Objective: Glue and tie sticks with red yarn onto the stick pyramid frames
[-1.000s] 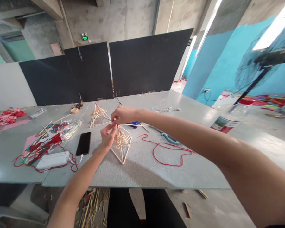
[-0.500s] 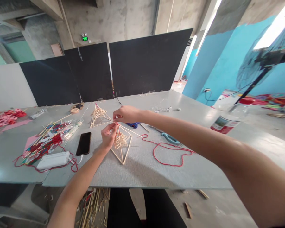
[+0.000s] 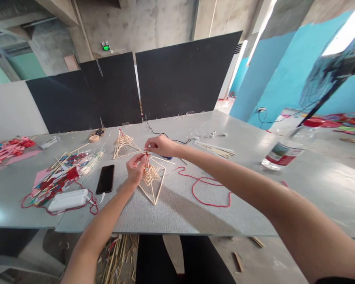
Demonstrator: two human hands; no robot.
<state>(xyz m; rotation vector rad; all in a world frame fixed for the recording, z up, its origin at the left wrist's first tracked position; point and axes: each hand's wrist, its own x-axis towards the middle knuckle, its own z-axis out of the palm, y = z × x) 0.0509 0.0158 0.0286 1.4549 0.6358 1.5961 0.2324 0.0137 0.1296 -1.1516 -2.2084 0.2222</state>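
A pyramid frame of thin wooden sticks (image 3: 152,179) stands on the grey table (image 3: 177,213) in front of me. My left hand (image 3: 135,167) pinches its top corner, where red string is wound. Just above that corner my right hand (image 3: 160,145) is closed in a pinch on the red string (image 3: 205,185), which trails off in loops to the right across the table. A loose stick (image 3: 165,159) juts out to the right from the top. A second, similar stick pyramid (image 3: 122,144) lies farther back.
A black phone (image 3: 105,178) and a white power bank (image 3: 67,200) lie to the left, beside sticks and red cord (image 3: 57,177). More sticks (image 3: 215,149) and a water bottle (image 3: 286,152) sit to the right. Black panels stand behind the table; a fan is at the right.
My right hand has slid slightly right and down at the pyramid's top. The view has shifted, so sticks at the right now show and the scissors are hidden behind my arm.
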